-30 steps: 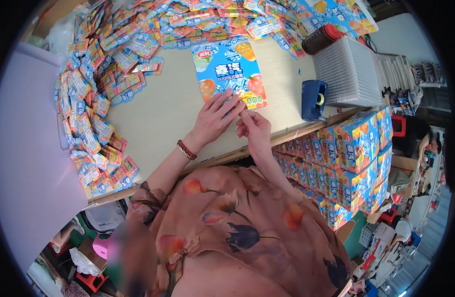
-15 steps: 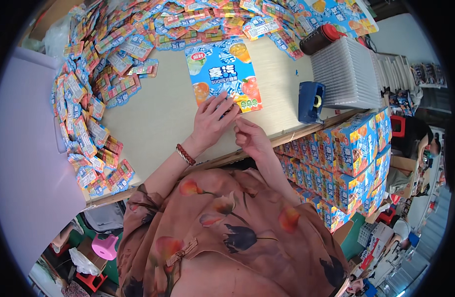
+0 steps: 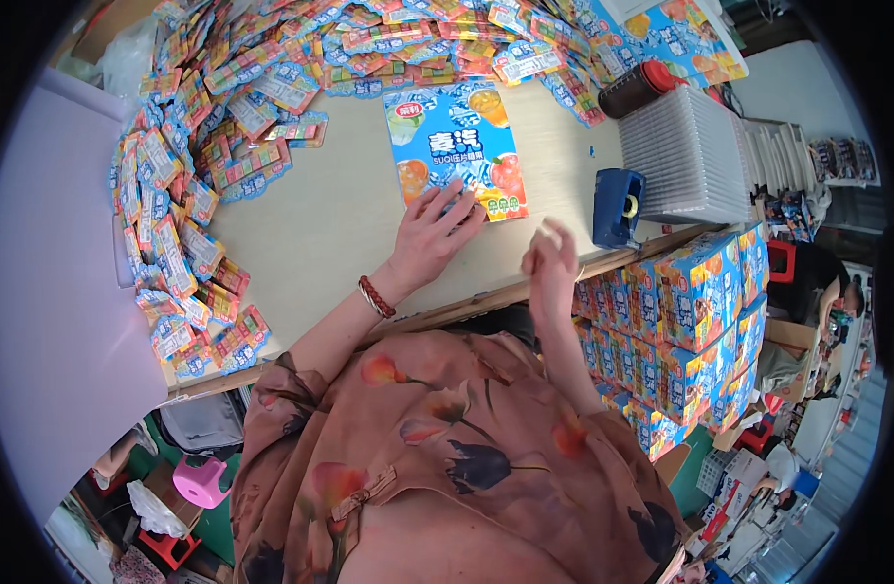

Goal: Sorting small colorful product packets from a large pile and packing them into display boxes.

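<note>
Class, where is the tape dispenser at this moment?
In the head view, the blue tape dispenser stands right of centre near the table's front edge, between the right hand and the pale stack.

From our head, above the near edge of the tabletop, we look steeply down and forward across it through one wide fisheye, our torso showing close, below that edge's middle.
</note>
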The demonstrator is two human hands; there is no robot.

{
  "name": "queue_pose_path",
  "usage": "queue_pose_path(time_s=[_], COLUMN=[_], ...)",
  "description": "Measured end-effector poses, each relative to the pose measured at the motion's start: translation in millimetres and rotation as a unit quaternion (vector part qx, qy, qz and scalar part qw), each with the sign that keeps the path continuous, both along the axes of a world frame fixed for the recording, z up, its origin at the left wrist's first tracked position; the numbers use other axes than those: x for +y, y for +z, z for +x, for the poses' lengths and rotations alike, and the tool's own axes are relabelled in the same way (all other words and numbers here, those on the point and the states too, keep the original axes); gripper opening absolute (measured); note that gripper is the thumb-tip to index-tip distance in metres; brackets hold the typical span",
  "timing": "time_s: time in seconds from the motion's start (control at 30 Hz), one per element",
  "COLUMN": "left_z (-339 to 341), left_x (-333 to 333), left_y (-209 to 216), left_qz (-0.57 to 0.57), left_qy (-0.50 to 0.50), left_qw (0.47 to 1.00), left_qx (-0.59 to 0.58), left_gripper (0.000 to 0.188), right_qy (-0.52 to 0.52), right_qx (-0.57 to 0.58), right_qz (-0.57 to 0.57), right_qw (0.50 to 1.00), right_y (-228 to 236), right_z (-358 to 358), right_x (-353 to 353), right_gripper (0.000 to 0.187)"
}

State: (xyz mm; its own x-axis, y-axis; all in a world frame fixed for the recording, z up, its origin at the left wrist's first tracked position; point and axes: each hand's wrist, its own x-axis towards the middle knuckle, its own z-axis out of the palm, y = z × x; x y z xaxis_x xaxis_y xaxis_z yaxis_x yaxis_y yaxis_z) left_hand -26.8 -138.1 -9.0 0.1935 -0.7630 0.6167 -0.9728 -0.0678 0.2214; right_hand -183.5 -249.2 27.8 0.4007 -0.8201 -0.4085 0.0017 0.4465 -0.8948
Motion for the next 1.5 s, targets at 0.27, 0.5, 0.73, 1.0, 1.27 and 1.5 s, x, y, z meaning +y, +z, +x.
queue_pose_path(time_s=[0.27,0.5,0.73,1.0,1.27,1.5], left_z=[-4,9,-21,-47,-42,25], left_x=[19,30,31,20,-5,66], left_y=[18,-26,7,86,103,47], left_qz=[0.091,-0.050,-0.052,-0.031,0.010,0.029], left_qy=[-0.011,0.108,0.013,-0.366,-0.334,-0.087], left_qw=[0.995,0.856,0.670,0.846,0.868,0.925], left_qx=[0.038,0.503,0.741,0.387,0.367,0.369], left_gripper=[0.050,0.063,0.064,0.073,0.054,0.042], right_qy=[0.317,0.450,0.338,0.010,-0.325,-0.490], right_qx=[0.140,0.193,-0.079,-0.266,-0.083,0.014], right_qz=[-0.123,-0.185,-0.074,-0.185,-0.374,-0.298], right_qw=[0.930,0.852,0.935,0.946,0.865,0.819], right_y=[-31,6,6,82,137,106], right_z=[65,84,36,-101,-374,-501], right_x=[-122,-95,-52,-42,-23,64], right_gripper=[0.086,0.094,0.080,0.100,0.067,0.069])
